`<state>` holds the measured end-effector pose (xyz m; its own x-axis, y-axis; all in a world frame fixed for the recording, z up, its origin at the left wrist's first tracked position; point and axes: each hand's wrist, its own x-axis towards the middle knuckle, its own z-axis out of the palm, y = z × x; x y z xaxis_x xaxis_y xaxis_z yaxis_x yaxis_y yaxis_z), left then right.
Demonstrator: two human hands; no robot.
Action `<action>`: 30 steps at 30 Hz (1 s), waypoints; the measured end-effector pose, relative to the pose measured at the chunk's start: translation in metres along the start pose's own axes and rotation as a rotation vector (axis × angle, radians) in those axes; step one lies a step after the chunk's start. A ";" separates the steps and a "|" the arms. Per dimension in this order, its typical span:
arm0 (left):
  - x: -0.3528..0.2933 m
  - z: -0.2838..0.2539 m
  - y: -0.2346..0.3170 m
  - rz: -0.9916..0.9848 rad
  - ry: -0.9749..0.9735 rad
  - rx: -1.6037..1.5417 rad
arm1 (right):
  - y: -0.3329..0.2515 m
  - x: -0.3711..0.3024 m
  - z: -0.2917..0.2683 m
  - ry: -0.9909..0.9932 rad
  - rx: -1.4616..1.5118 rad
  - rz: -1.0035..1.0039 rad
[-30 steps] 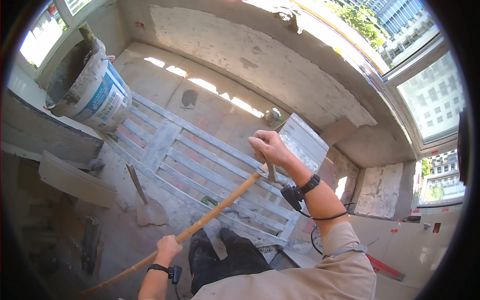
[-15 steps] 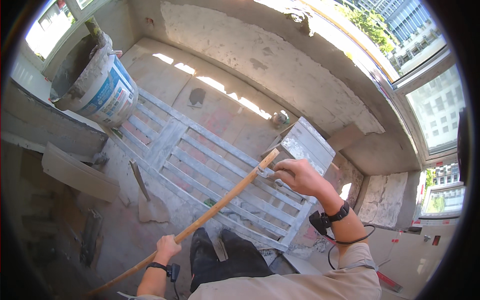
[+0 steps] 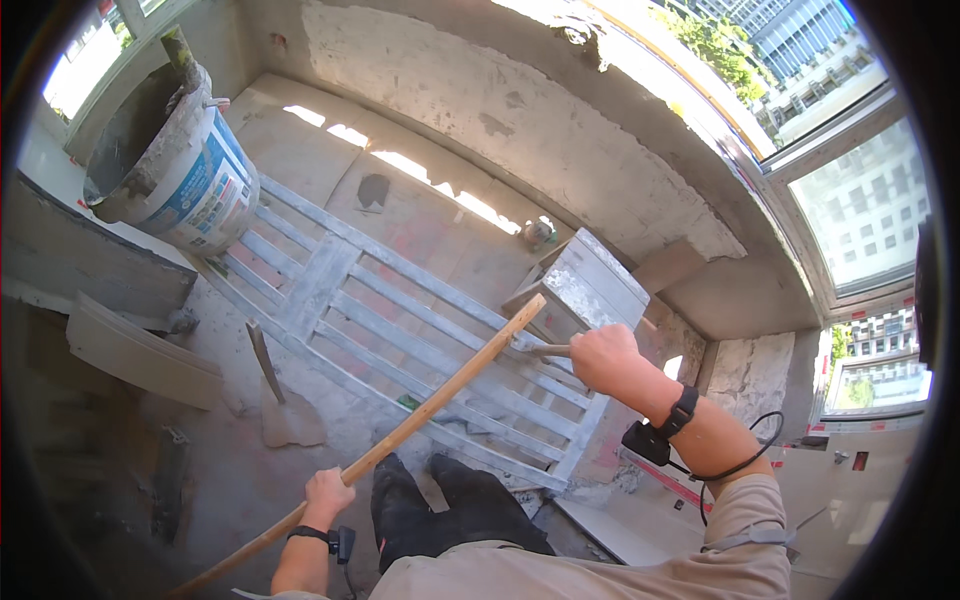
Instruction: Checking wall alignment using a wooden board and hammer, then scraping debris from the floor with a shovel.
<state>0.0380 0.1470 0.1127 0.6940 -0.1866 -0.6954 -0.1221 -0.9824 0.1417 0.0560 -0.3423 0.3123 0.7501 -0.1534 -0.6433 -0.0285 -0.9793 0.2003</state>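
Observation:
A long wooden pole (image 3: pixel 432 404) slants up from the lower left across my legs. My left hand (image 3: pixel 328 497) is wrapped around its lower part. Near the pole's upper end, my right hand (image 3: pixel 605 357) is closed in a fist around a small tool with a thin handle (image 3: pixel 550 350). The tool's grey end lies right beside the pole; its exact kind is too small to tell. Beneath both stretches a slatted grey bench (image 3: pixel 330 275), dusty with mortar.
A mortar-crusted white and blue bucket (image 3: pixel 205 190) stands on the bench's far left end. A dusty box (image 3: pixel 590 280) sits beyond the right end. Left of my legs, a flat-bladed trowel-like tool (image 3: pixel 290 420) lies on the floor near a board (image 3: pixel 140 350). Windows (image 3: pixel 860 210) edge the right.
My right hand has drawn away from the pole to the right, from a finger grip to a fist, exposing more of the tool's handle. My left hand keeps its hold. The view has shifted slightly.

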 end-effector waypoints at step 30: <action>-0.024 0.010 -0.031 -0.021 -0.208 -0.100 | -0.056 0.027 -0.030 0.180 -0.561 -0.281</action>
<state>0.0181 0.1819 0.1178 0.5333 -0.1749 -0.8276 -0.0307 -0.9817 0.1877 0.0980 -0.2880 0.3060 0.7789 0.1708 -0.6034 0.4975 -0.7541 0.4288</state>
